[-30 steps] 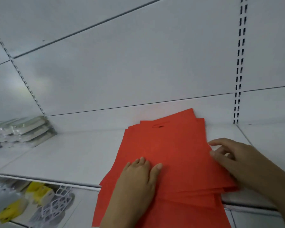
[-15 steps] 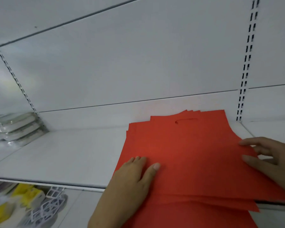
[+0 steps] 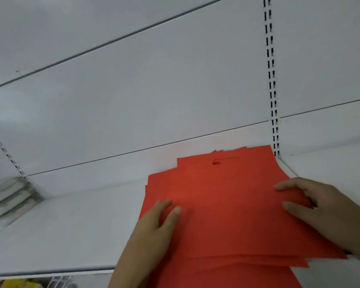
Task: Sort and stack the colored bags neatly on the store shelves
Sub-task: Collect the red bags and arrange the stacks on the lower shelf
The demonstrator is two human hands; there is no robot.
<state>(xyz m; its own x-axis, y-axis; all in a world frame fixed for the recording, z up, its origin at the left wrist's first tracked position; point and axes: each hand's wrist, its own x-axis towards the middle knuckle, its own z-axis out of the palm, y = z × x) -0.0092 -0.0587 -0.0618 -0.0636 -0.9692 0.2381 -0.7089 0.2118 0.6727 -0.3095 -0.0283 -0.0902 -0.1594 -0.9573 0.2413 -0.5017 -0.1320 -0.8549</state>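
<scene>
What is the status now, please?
Left hand flat on red bags. Right hand on their right edge. Stack uneven on shelf. Nothing blocking.

One fanned stack of flat red bags (image 3: 220, 204), too many overlapped layers to count, one handle cut-out (image 3: 224, 161) showing, two hands, left hand (image 3: 154, 229) and right hand (image 3: 328, 206), one white shelf (image 3: 71, 231), one pile of clear packets (image 3: 8, 196) at far left
</scene>
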